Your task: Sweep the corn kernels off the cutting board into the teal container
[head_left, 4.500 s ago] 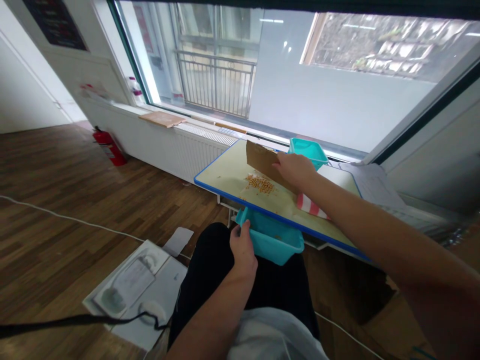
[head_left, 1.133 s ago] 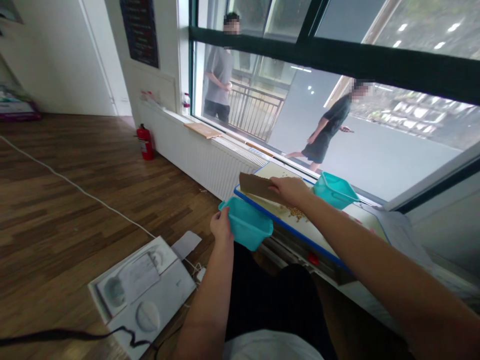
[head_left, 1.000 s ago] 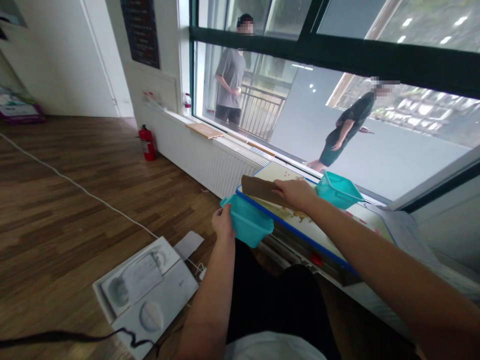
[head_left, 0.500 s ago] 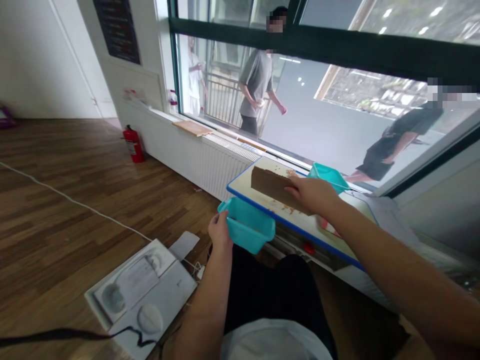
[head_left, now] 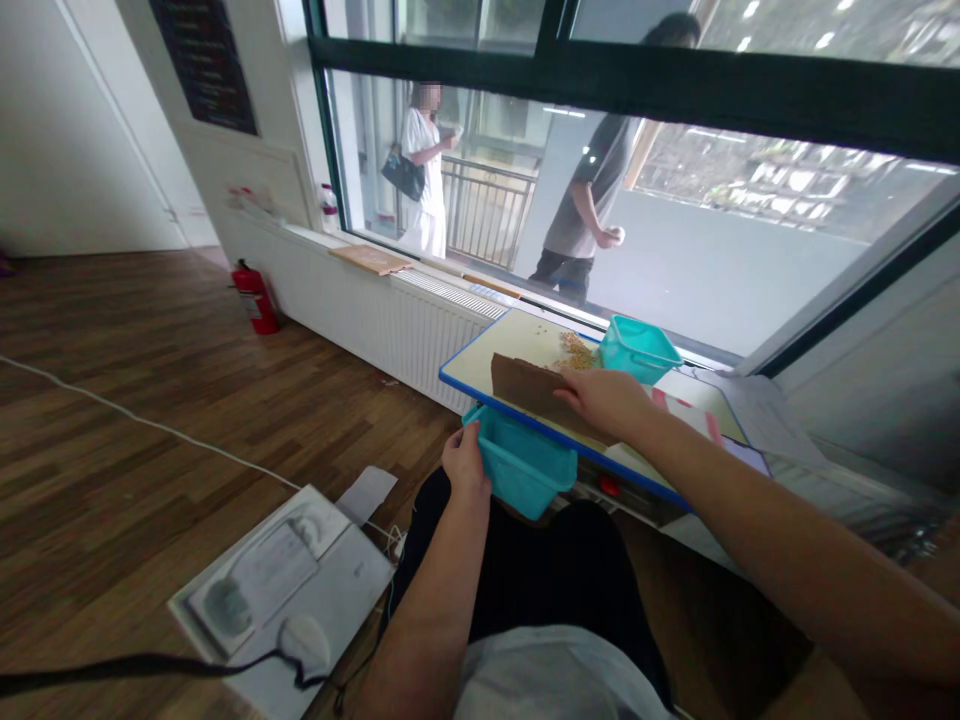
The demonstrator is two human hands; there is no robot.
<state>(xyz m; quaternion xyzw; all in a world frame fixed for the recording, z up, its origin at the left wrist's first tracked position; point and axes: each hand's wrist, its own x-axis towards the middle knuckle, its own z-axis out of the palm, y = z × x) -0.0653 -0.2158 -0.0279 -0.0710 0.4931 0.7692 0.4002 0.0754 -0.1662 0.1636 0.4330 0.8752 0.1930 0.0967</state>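
My left hand [head_left: 466,458] grips the rim of a teal plastic basket [head_left: 525,465], held just under the near edge of a small cream table [head_left: 476,358] with a blue border. In my right hand [head_left: 607,400] is a strip of brown cardboard [head_left: 529,388], standing on its long edge along the table's near side. Beyond the cardboard lies a pile of small yellow-brown grains [head_left: 575,352]. A second teal basket [head_left: 639,348] sits on the table behind my right hand. The cardboard hides the tabletop strip nearest me.
A white radiator [head_left: 435,335] runs below the window behind the table. On the wooden floor are a red fire extinguisher [head_left: 255,297], an open white box [head_left: 289,590] and a white cable [head_left: 150,425]. Two people walk outside the glass.
My right hand has drawn the cardboard toward the table's near edge, uncovering the grain pile behind it. The left-hand basket has shifted right, tucked closer under the edge. People outside have moved.
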